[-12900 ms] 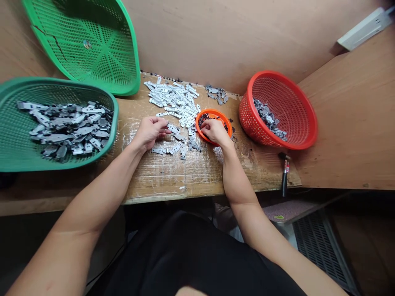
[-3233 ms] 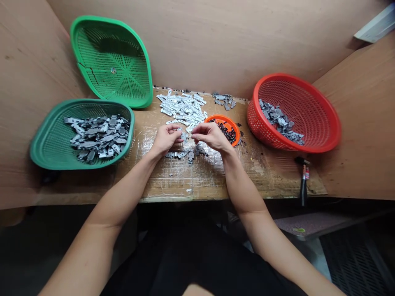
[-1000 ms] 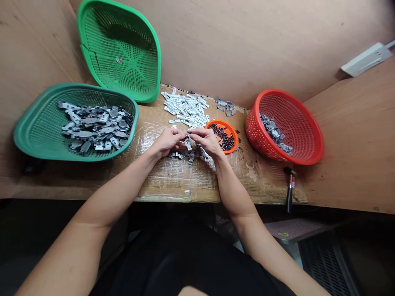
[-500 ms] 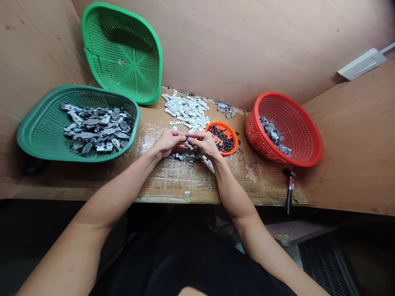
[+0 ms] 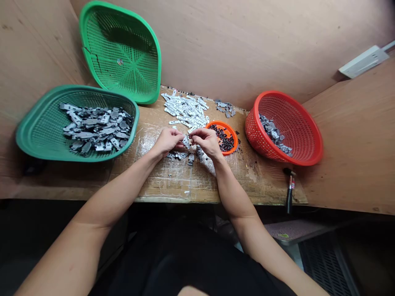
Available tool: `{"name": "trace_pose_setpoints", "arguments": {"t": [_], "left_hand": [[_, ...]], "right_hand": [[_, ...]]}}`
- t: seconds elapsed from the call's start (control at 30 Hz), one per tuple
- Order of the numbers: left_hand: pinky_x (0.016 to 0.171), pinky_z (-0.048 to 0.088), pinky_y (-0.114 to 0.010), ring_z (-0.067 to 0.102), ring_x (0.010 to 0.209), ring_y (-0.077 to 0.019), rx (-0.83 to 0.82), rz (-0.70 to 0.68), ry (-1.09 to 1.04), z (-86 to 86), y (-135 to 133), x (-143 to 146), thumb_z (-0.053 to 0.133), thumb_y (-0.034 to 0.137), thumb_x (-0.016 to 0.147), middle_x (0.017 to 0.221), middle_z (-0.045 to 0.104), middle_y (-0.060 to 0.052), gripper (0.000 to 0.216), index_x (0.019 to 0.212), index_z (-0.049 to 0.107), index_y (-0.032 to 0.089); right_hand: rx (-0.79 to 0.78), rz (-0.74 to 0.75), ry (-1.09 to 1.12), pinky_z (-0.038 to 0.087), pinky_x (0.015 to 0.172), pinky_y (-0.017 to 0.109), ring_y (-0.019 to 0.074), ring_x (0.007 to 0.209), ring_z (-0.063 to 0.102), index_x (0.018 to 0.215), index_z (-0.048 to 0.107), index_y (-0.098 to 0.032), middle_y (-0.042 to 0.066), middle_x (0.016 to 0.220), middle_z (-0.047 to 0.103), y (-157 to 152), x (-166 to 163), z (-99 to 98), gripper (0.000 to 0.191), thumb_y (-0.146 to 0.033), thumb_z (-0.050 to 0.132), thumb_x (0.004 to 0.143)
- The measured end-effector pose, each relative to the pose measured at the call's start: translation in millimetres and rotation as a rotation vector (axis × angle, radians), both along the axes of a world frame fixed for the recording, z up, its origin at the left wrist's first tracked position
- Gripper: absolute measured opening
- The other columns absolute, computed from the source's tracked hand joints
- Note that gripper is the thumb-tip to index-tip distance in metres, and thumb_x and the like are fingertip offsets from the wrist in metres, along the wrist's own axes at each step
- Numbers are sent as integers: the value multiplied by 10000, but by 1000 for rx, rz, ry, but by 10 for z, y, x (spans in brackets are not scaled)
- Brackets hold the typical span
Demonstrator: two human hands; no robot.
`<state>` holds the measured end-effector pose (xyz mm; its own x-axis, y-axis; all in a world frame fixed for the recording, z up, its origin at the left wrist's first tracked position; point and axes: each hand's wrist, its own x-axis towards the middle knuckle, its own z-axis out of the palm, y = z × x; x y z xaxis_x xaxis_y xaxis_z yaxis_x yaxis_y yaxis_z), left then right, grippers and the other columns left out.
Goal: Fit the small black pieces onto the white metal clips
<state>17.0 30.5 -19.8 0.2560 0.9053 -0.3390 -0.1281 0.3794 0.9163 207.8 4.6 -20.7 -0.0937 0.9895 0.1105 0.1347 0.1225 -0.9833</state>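
My left hand [image 5: 169, 142] is closed on a small silver metal part with holes [image 5: 186, 142], held upright over the bench. Beside it, my right hand [image 5: 206, 141] pinches with thumb and forefinger close to the part's edge; a tiny dark piece seems to be between the fingertips, too small to name. Below the hands lie several grey metal parts [image 5: 191, 159]. An orange dish [image 5: 236, 142] of small black pieces [image 5: 226, 143] stands just right of my right hand. Behind the hands is a pile of flat silver metal parts [image 5: 187, 109].
At left, a dark green basket [image 5: 33, 127] holds metal parts, with a bright green basket [image 5: 135, 61] leaning behind it. A red basket [image 5: 305, 127] with grey parts stands at right, near a black-handled hammer [image 5: 289, 195]. Wooden panels surround the cardboard-covered bench [image 5: 160, 189].
My right hand has drawn slightly away to the right from my left hand. The silver part in my left hand now shows more of its face.
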Motion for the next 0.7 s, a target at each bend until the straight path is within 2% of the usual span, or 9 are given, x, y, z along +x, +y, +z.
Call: {"name": "trace_pose_setpoints", "arguments": {"t": [0.07, 0.17, 0.27, 0.37, 0.47, 0.7], "left_hand": [[595, 605, -211, 700, 562, -115, -4, -9, -5, -2, -5, -2, 817, 38, 852, 675, 722, -26, 179, 746, 700, 122], [587, 600, -203, 704, 567, -114, -32, -25, -22, 6, -17, -7, 839, 42, 854, 687, 726, -32, 175, 769, 706, 118], [589, 602, -197, 704, 581, -108, -67, -48, -68, 22, -27, -16, 877, 52, 841, 713, 731, -38, 185, 782, 712, 112], [615, 622, -209, 698, 586, -103, -77, -49, -103, 37, -34, -21, 847, 16, 855, 705, 712, -29, 189, 772, 705, 108], [632, 634, -226, 696, 589, -106, -71, -46, -105, 52, -41, -16, 858, 2, 834, 702, 703, -22, 202, 758, 703, 108], [622, 638, -242, 700, 581, -117, -70, -42, -97, 93, -50, -4, 784, 17, 890, 689, 704, -34, 224, 722, 679, 123]], "right_hand": [[17, 68, -32, 535, 717, 349, 183, 734, 645, 899, 820, -227, 29, 827, 746, 0, 29, 26, 175, -368, 782, 802], [88, 157, -226, 501, 779, 352, 184, 802, 612, 905, 862, -254, 23, 841, 717, 1, 69, 68, 114, -342, 825, 843], [139, 163, -366, 474, 801, 354, 180, 800, 587, 923, 875, -269, 11, 820, 676, 1, 72, 67, 87, -293, 805, 877], [142, 127, -334, 482, 797, 357, 185, 793, 612, 934, 848, -239, 20, 835, 720, -4, 39, 36, 124, -317, 767, 884], [75, 95, -233, 509, 777, 353, 190, 786, 640, 906, 794, -218, 28, 855, 760, -7, 8, 28, 188, -397, 791, 849], [-86, 74, -138, 461, 650, 297, 139, 673, 567, 791, 759, -194, 8, 738, 716, 40, 20, 57, 376, -525, 923, 723]]}}
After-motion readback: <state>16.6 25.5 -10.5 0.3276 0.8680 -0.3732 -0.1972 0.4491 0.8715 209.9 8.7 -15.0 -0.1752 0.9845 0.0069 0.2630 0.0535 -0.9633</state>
